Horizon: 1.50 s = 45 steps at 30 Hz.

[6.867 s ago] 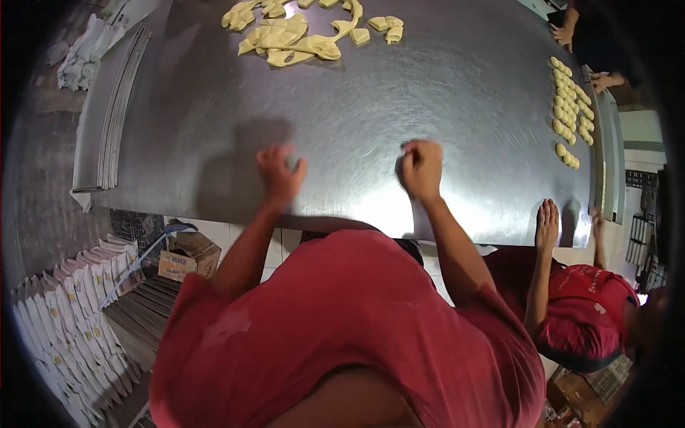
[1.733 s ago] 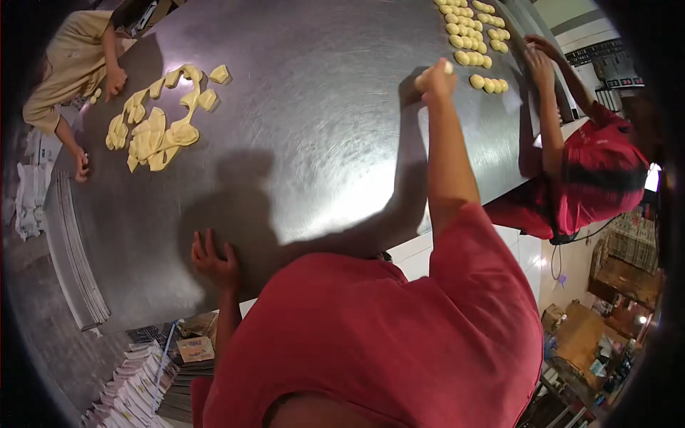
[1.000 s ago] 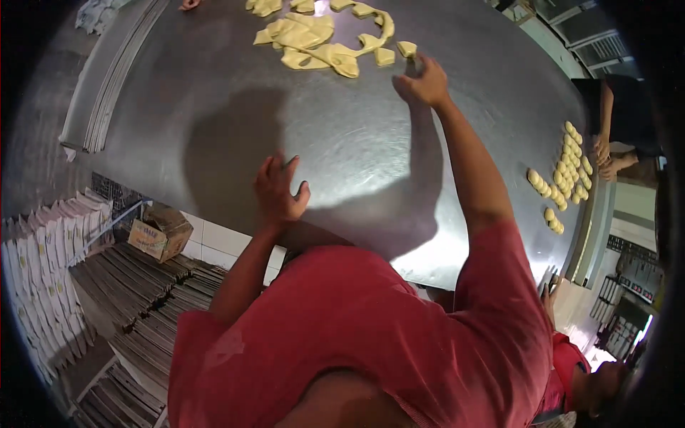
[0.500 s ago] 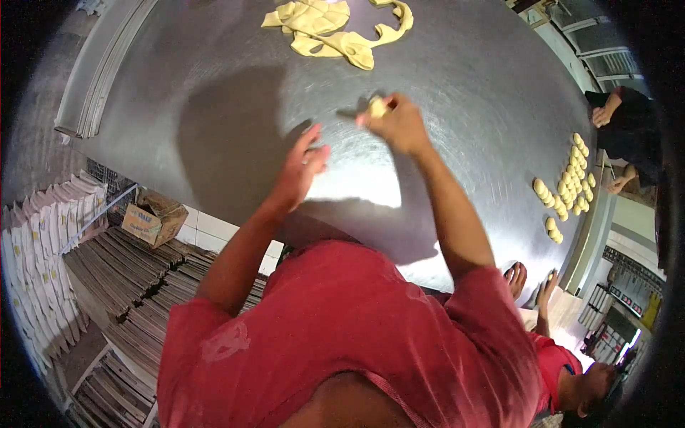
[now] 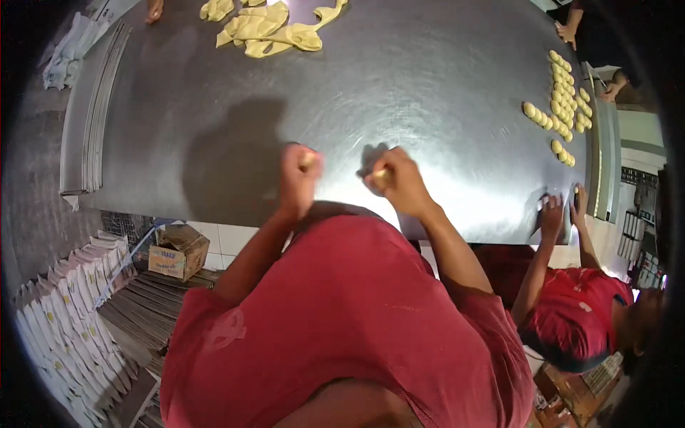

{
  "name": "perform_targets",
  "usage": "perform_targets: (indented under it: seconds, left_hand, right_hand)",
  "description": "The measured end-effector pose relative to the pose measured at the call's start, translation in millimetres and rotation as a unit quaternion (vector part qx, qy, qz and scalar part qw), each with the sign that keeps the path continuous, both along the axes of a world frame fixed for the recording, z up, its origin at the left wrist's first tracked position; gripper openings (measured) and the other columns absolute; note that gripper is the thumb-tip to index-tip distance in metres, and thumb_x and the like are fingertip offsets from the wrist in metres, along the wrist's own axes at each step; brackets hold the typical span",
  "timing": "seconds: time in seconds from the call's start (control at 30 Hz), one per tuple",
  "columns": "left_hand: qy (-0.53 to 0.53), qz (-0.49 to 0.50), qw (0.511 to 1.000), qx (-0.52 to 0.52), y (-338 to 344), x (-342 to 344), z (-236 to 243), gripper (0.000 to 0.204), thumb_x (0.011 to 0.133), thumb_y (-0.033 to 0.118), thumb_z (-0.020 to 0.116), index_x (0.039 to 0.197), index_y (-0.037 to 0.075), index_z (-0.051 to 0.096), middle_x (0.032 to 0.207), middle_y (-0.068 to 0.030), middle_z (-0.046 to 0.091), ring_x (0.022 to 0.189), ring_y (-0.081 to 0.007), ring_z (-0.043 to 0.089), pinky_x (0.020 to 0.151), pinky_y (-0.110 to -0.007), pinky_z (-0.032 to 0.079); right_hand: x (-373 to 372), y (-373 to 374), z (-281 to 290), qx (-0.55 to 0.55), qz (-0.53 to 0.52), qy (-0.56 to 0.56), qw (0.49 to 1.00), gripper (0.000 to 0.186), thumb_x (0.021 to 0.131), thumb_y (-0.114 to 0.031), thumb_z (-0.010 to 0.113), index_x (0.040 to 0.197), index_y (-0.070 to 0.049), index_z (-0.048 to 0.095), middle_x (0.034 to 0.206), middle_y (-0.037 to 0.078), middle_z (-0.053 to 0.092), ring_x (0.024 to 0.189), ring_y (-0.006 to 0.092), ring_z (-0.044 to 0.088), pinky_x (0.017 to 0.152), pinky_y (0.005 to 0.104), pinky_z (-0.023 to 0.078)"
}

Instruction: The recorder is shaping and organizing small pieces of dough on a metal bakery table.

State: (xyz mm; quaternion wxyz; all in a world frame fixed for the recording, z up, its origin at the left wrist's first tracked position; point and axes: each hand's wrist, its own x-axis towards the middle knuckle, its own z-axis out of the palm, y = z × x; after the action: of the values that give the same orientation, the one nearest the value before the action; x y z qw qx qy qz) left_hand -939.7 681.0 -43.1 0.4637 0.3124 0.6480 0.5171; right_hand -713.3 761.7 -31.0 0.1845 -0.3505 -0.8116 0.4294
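Observation:
My left hand (image 5: 298,182) is closed in a slightly blurred fist just above the dark metal table (image 5: 371,85). A bit of pale yellow dough (image 5: 307,161) peeks out between its fingers. To its right, my right hand (image 5: 405,184) curls its fingers round another small piece of dough (image 5: 383,176), held over the shiny lit part of the table. Strips and scraps of flattened dough (image 5: 260,27) lie loose at the far side, beyond both hands.
Rows of small round dough balls (image 5: 562,96) sit at the table's right. A co-worker's hands (image 5: 553,214) rest by the near right corner; other people's hands show at the far edges. A cardboard box (image 5: 178,253) and stacked white packages (image 5: 75,324) stand below left.
My left hand, which was open and empty, is now closed on dough. My right hand has come nearer to me, still holding dough. The whole view has shifted.

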Motion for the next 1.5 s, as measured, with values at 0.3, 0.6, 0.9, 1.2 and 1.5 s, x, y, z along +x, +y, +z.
perform_targets:
  seconds: [0.3, 0.6, 0.9, 1.2, 1.5]
  left_hand:
    - [0.566, -0.222, 0.790, 0.071, -114.2, -101.3, -14.9, 0.022, 0.093, 0.008, 0.056, 0.114, 0.005, 0.051, 0.118, -0.0149, 0.052, 0.117, -0.0314, 0.045, 0.099, -0.046, 0.034]
    - [0.487, -0.240, 0.839, 0.018, -0.5, -5.0, 4.8, 0.011, 0.082, 0.018, 0.068, 0.083, 0.011, 0.059, 0.102, -0.0052, 0.061, 0.107, -0.0301, 0.053, 0.095, -0.047, 0.035]
    - [0.566, -0.173, 0.785, 0.184, -2.9, -118.2, -48.2, 0.009, 0.083, 0.015, 0.063, 0.091, 0.013, 0.061, 0.102, -0.0069, 0.061, 0.106, -0.0277, 0.054, 0.093, -0.048, 0.036]
    - [0.510, -0.223, 0.801, 0.220, -68.8, -100.6, -52.4, 0.014, 0.072, 0.004, 0.060, 0.083, 0.013, 0.060, 0.090, -0.0093, 0.060, 0.091, -0.0313, 0.055, 0.081, -0.048, 0.040]
    - [0.538, -0.099, 0.825, 0.146, 5.7, -41.1, -19.2, 0.012, 0.075, 0.002, 0.060, 0.084, 0.011, 0.061, 0.094, -0.0098, 0.064, 0.092, -0.0339, 0.057, 0.079, -0.048, 0.042]
  right_hand:
    - [103.1, -43.7, -17.4, 0.131, -0.123, -0.248, 0.952, 0.021, 0.087, -0.016, 0.060, 0.104, -0.003, 0.055, 0.103, 0.015, 0.055, 0.095, 0.0307, 0.053, 0.084, 0.0447, 0.041]
    - [-4.5, 3.5, -40.6, 0.154, -0.234, -0.122, 0.952, 0.015, 0.085, -0.021, 0.061, 0.095, -0.010, 0.060, 0.096, 0.013, 0.059, 0.096, 0.0350, 0.052, 0.087, 0.0482, 0.037]
    - [83.0, 46.2, -45.0, 0.328, -0.246, -0.180, 0.894, 0.016, 0.080, -0.014, 0.061, 0.094, -0.007, 0.061, 0.096, 0.013, 0.061, 0.095, 0.0356, 0.054, 0.084, 0.0489, 0.039]
    - [85.8, -4.5, -36.9, 0.237, -0.173, -0.044, 0.955, 0.010, 0.078, -0.008, 0.061, 0.088, -0.007, 0.062, 0.081, 0.014, 0.059, 0.086, 0.0351, 0.056, 0.079, 0.0469, 0.042]
    - [47.6, 19.0, -51.9, 0.208, -0.282, -0.050, 0.935, 0.013, 0.075, -0.007, 0.058, 0.087, -0.010, 0.061, 0.092, 0.012, 0.062, 0.094, 0.0354, 0.055, 0.083, 0.0487, 0.041]
